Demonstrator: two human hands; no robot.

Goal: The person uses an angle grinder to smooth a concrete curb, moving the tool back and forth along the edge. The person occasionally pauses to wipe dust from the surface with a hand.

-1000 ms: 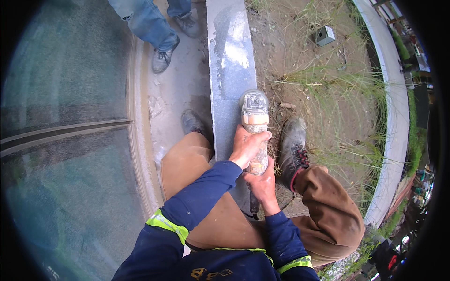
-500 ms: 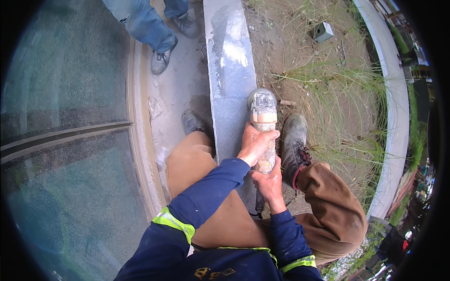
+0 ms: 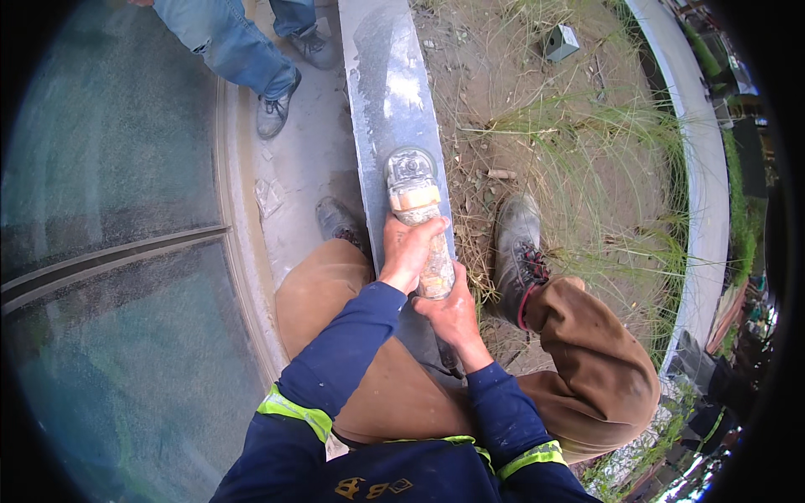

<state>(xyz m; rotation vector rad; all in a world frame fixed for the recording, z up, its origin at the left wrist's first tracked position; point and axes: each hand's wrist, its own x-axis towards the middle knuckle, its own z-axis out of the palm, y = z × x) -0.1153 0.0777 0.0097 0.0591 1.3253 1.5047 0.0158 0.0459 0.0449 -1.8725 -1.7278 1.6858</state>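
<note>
Both of my hands hold a dusty angle grinder [image 3: 415, 198] over a grey stone ledge [image 3: 392, 109] that runs between my legs. My left hand [image 3: 408, 250] wraps the body just behind the grinder's head. Farther back, my right hand [image 3: 454, 317] grips the rear end, where a dark cord [image 3: 447, 356] comes out. The grinder's round head lies over the top of the slab, its disc mostly hidden beneath the guard. A pale, shiny patch shows on the stone beyond the head.
A person in torn blue jeans [image 3: 222, 42] stands at the far left beside the ledge. Dusty glass panes [image 3: 109, 151] in a frame line the left. On the right lie soil and grass [image 3: 587, 151], a small grey box [image 3: 559, 42] and a pale curb [image 3: 700, 168].
The grinder has moved left, from the ledge's right edge onto the middle of its top, with both hands still on it. The whole view has shifted slightly.
</note>
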